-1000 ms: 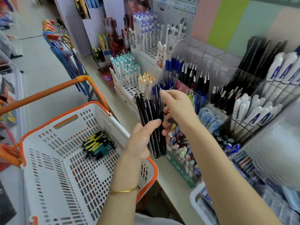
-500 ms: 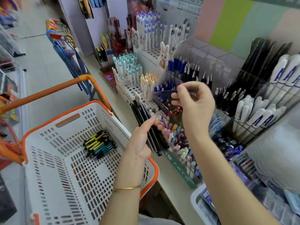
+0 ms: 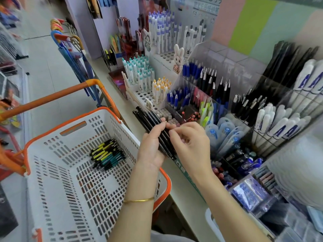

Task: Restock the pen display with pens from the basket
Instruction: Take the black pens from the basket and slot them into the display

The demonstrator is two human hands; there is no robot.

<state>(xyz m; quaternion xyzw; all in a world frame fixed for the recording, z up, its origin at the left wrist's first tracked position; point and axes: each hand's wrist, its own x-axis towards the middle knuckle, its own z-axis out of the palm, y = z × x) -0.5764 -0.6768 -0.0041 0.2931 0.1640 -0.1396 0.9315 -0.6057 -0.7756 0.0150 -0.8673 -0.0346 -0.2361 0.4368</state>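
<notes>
Several black pens (image 3: 148, 121) lie bundled in the left hand (image 3: 150, 147). Its grip is clenched round their lower halves, and the upper ends fan out toward eleven o'clock above the tabletop (image 3: 181, 194). The right hand (image 3: 192, 144) meets the bundle from three o'clock with its fingertips (image 3: 172, 132) curled onto the near side. That grip appears to pinch one pen of the bundle, though blur at the contact hides which one.

The step in hand looks like peeling a single pen off for the pen display (image 3: 197, 55), whose clear compartments stand at one to two o'clock of the hands. To do it well, the left grip should slacken only enough for one barrel to slide. If it goes too loose, the bundle could spill onto the tabletop or into the basket. The right hand would best draw the pen out along its own length and not pry it sideways, so the neighbouring pens are not dragged askew.

The compartment of dark silver-ended pens (image 3: 220, 88) at one o'clock seems the matching place. The pen should go in the same way up as those and be lowered between them, not dropped.

The basket (image 3: 52, 140) sits at eight o'clock. A small heap of yellow and teal pens (image 3: 107, 154) on its floor is left for a later turn.
</notes>
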